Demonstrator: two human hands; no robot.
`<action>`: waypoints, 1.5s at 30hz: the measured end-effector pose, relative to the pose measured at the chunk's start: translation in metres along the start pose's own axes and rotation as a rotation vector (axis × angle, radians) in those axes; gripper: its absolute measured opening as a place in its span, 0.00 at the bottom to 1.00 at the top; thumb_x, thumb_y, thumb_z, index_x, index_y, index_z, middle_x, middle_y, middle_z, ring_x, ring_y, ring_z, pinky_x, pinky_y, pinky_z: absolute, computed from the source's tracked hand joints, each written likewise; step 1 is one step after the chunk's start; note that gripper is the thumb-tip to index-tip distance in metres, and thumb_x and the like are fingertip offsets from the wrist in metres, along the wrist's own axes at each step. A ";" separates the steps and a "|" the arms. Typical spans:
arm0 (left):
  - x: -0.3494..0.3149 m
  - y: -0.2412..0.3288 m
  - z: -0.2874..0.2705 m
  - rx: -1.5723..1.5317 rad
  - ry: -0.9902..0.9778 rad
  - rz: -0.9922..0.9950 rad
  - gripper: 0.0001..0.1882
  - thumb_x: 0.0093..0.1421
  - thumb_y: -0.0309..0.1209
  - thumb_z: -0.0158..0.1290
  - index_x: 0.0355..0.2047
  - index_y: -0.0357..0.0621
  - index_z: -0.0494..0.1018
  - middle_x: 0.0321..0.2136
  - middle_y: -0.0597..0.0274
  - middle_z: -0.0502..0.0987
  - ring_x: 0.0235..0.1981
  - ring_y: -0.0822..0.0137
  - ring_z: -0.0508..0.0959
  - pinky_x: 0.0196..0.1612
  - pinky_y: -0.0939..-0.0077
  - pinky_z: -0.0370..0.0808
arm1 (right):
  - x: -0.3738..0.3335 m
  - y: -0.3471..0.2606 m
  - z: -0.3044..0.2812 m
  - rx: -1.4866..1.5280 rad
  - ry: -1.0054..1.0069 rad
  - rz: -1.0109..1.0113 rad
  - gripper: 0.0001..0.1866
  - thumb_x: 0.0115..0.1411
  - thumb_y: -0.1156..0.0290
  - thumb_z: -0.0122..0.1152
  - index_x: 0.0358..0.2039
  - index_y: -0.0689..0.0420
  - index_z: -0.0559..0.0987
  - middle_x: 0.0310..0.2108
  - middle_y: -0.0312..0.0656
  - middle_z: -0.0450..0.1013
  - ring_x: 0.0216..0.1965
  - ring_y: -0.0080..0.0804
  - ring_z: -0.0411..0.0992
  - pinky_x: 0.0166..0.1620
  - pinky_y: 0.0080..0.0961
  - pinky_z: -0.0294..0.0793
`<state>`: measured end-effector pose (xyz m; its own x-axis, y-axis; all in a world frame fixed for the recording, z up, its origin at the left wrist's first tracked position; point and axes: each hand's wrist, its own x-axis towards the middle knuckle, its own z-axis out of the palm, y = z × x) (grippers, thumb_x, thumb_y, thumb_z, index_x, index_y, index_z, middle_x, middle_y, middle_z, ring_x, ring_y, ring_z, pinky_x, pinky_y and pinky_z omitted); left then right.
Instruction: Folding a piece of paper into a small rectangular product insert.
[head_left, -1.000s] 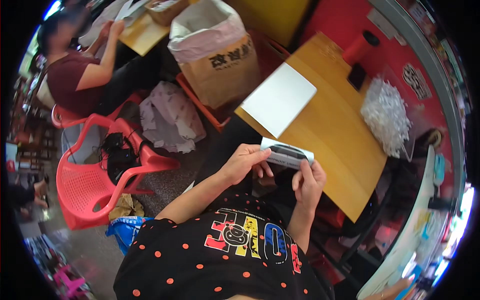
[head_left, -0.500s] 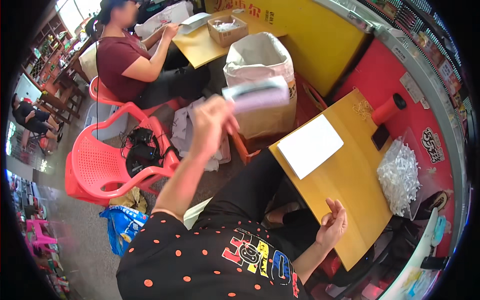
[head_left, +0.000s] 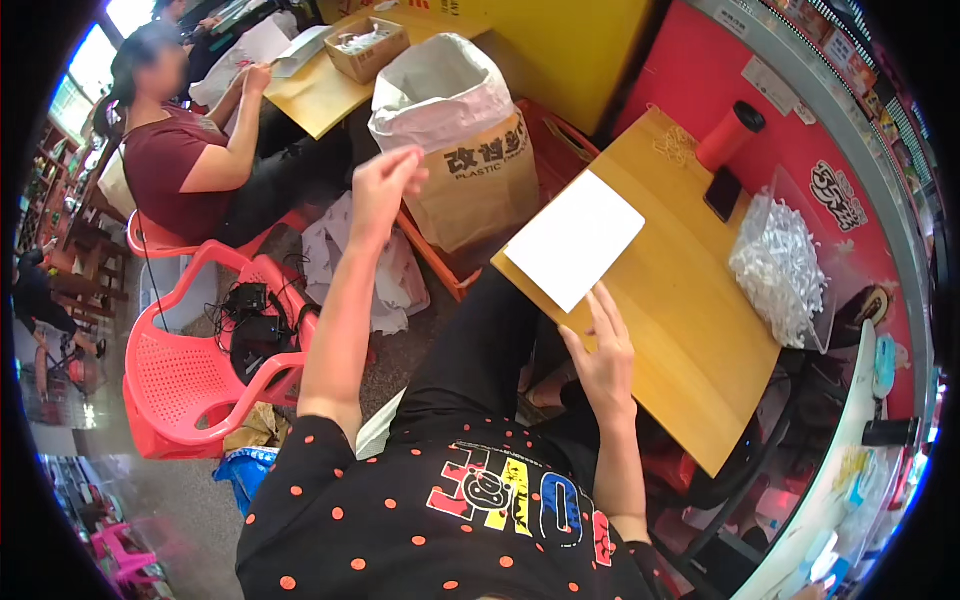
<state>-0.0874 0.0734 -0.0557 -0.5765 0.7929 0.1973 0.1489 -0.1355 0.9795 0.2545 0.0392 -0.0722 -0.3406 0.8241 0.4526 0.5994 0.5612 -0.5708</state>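
A white stack of sheets (head_left: 578,238) lies at the near left edge of the small wooden table (head_left: 690,370). My right hand (head_left: 606,362) is open at the stack's near corner, its thumb and fingers apart, fingertips touching or almost touching it. To the left, my left hand (head_left: 383,188) is raised in front of a large brown and white sack (head_left: 470,190). Its fingers are loosely curled but apart, slightly blurred, and nothing shows in them. The inside of the sack is mostly hidden.
On the table are rubber bands (head_left: 674,137), a red cylinder (head_left: 730,136), a phone (head_left: 723,193) and a clear bag of white strips (head_left: 782,268). A red chair (head_left: 185,365) holds black cables. A person (head_left: 185,150) sits at another table with a cardboard box (head_left: 366,50).
The pale purple and white piece in my left hand has left it and is out of view. My right hand has moved up to the white stack and opened. The whole view has shifted.
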 end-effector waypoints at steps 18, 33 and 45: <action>-0.181 -0.040 0.032 -0.213 -0.385 -0.513 0.12 0.62 0.31 0.51 0.41 0.35 0.76 0.33 0.55 0.80 0.29 0.71 0.79 0.30 0.82 0.75 | 0.011 0.027 0.030 -0.081 -0.018 -0.286 0.10 0.49 0.82 0.62 0.34 0.61 0.78 0.41 0.47 0.76 0.32 0.36 0.77 0.32 0.25 0.76; -0.167 0.001 0.050 -0.823 -0.639 -0.787 0.18 0.59 0.24 0.49 0.51 0.34 0.67 0.42 0.54 0.76 0.42 0.62 0.78 0.50 0.68 0.74 | -0.052 -0.030 -0.062 0.429 -0.199 -0.294 0.09 0.47 0.81 0.64 0.32 0.63 0.79 0.30 0.45 0.75 0.28 0.33 0.74 0.29 0.23 0.71; -0.185 0.051 0.064 0.175 -0.891 0.542 0.15 0.46 0.17 0.56 0.37 0.42 0.79 0.50 0.48 0.73 0.54 0.51 0.71 0.55 0.66 0.68 | -0.048 0.009 -0.044 1.111 -0.154 0.604 0.07 0.56 0.72 0.61 0.29 0.63 0.80 0.38 0.41 0.74 0.28 0.23 0.73 0.26 0.15 0.69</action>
<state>0.0786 -0.0422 -0.0447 0.3890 0.8112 0.4366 0.3648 -0.5709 0.7356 0.3084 0.0009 -0.0689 -0.3512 0.9286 -0.1195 -0.2136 -0.2038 -0.9554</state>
